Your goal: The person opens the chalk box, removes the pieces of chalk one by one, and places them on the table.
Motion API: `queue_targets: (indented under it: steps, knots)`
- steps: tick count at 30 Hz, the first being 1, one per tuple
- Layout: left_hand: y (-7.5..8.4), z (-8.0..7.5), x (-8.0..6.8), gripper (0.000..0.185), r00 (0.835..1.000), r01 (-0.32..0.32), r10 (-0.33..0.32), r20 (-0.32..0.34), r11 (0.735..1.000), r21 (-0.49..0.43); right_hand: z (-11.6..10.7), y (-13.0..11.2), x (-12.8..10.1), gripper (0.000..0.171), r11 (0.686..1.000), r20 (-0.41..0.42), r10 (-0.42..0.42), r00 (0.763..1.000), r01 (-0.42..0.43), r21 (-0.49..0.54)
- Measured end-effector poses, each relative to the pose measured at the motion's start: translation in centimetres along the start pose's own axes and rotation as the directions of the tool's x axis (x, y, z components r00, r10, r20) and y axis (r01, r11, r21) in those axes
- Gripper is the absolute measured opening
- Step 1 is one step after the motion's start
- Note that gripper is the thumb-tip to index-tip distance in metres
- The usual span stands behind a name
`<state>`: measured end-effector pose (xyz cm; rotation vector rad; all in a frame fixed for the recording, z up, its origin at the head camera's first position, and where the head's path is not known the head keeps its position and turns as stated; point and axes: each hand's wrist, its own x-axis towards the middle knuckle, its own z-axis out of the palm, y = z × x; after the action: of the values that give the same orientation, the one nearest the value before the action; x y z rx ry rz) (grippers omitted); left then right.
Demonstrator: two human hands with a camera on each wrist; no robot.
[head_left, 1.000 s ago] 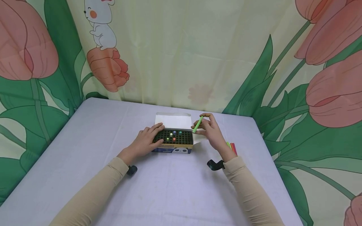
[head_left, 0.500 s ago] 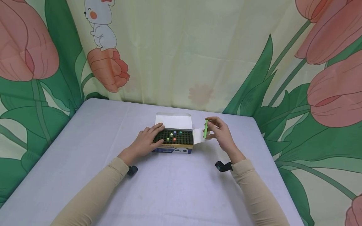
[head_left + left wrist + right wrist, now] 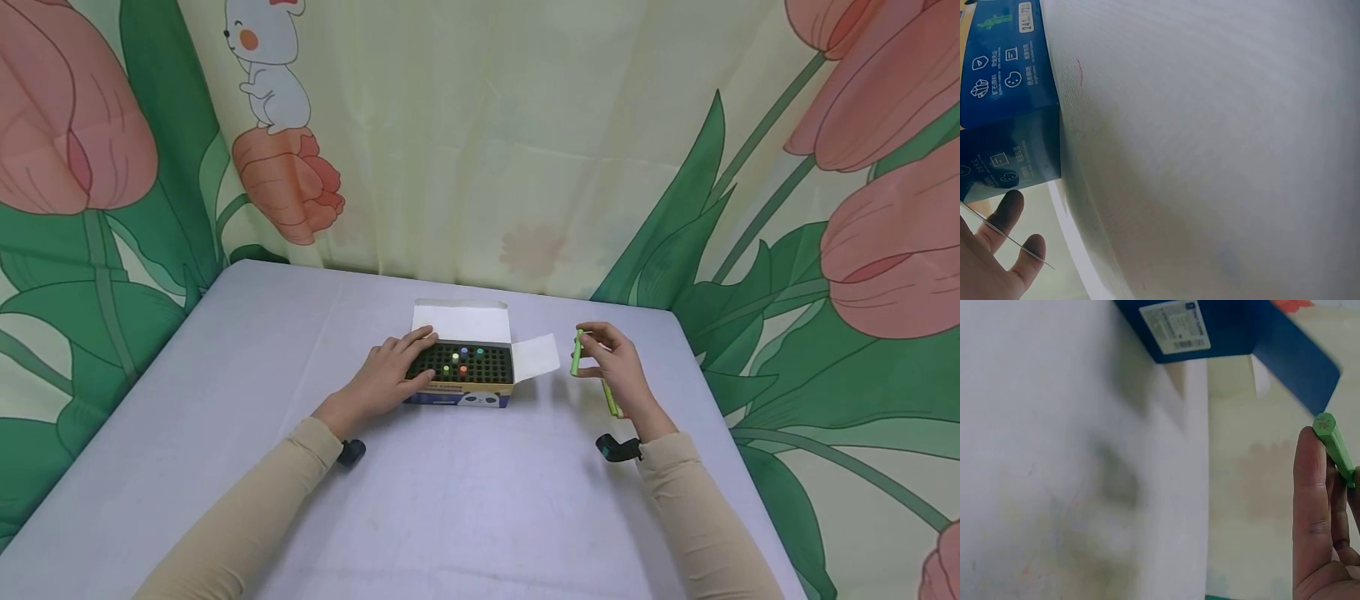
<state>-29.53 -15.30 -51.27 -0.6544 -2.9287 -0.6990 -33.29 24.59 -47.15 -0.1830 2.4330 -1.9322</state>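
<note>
A small blue crayon box [image 3: 460, 373] lies open on the white table [image 3: 450, 500], with a dark holed insert holding a few coloured crayons. My left hand [image 3: 390, 375] rests flat on the box's left side, fingers straight; the left wrist view shows the blue box wall [image 3: 1007, 94] beside my fingertips [image 3: 1013, 206]. To the right of the box flap [image 3: 536, 358], my right hand [image 3: 615, 367] pinches a green crayon [image 3: 576, 353] upright above the table. The right wrist view shows that green crayon [image 3: 1335, 447] against my fingers, with the box [image 3: 1210, 331] beyond.
More crayons [image 3: 611, 400] lie on the table under my right hand, partly hidden by it. A flowered curtain [image 3: 480, 142] closes off the back and both sides. The table's right edge [image 3: 705, 367] runs close by my right hand.
My right hand has carried the green crayon away from the box to the right and turned it upright. The left hand has stayed on the box.
</note>
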Motion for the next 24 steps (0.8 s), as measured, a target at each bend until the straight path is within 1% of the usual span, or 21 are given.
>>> queue_targets:
  steps: [3,8,12,15,17,19,24]
  knots:
    - [0.0,0.1,0.0,0.069,1.0,-0.002,0.002,-0.002,1.0,0.001,-0.6,0.4,-0.1,0.046,0.999,-0.005,0.018,1.0,-0.019,-0.033]
    - [-0.1,0.3,0.1,0.068,1.0,-0.003,0.003,-0.004,1.0,-0.002,-1.4,1.1,-0.3,0.046,0.993,-0.022,0.046,0.999,-0.049,-0.109]
    - [-0.2,0.3,0.1,0.068,1.0,-0.004,0.004,-0.008,1.0,0.002,-2.0,2.1,-0.2,0.043,0.98,-0.037,0.07,0.997,-0.075,-0.185]
    - [-0.2,0.3,0.1,0.069,1.0,-0.005,0.005,-0.01,1.0,0.004,-2.3,2.8,-0.3,0.039,0.961,-0.044,0.074,0.996,-0.083,-0.265]
    - [-0.2,0.3,0.1,0.069,1.0,-0.005,0.005,-0.008,1.0,0.001,-2.4,3.2,-0.4,0.036,0.94,-0.049,0.064,0.997,-0.076,-0.332]
    - [-0.1,0.2,0.1,0.069,1.0,-0.005,0.005,-0.007,1.0,-0.001,-2.5,3.5,-0.5,0.032,0.907,-0.053,0.047,0.997,-0.065,-0.415]
    - [-0.1,0.1,0.1,0.069,1.0,-0.001,0.001,-0.003,1.0,0.001,-2.3,3.9,-0.8,0.026,0.807,-0.054,0.023,0.998,-0.05,-0.588]
